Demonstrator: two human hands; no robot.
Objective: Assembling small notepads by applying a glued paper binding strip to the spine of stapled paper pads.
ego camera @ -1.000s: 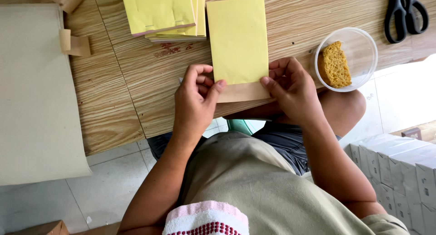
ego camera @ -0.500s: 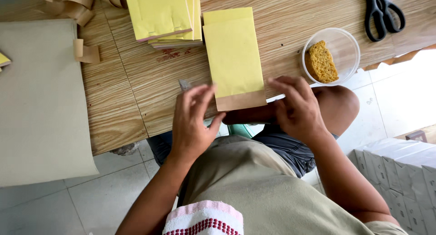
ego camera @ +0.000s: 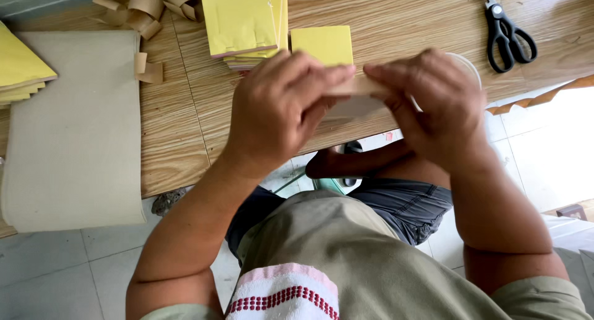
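Head camera: both hands pinch a yellow paper bag at the near edge of a wooden table.

Close together, the left hand (ego camera: 281,106) and right hand (ego camera: 436,103) are each clamped on the brown folded end of the yellow paper bag (ego camera: 323,46), whose yellow part lies flat just beyond the fingertips. Beyond the left hand sits a stack of yellow bags (ego camera: 244,23); further left of it lie curled brown paper strips (ego camera: 145,10) and a large grey sheet (ego camera: 77,128). Black scissors (ego camera: 507,32) rest beyond the right hand, on the wooden table (ego camera: 185,122).
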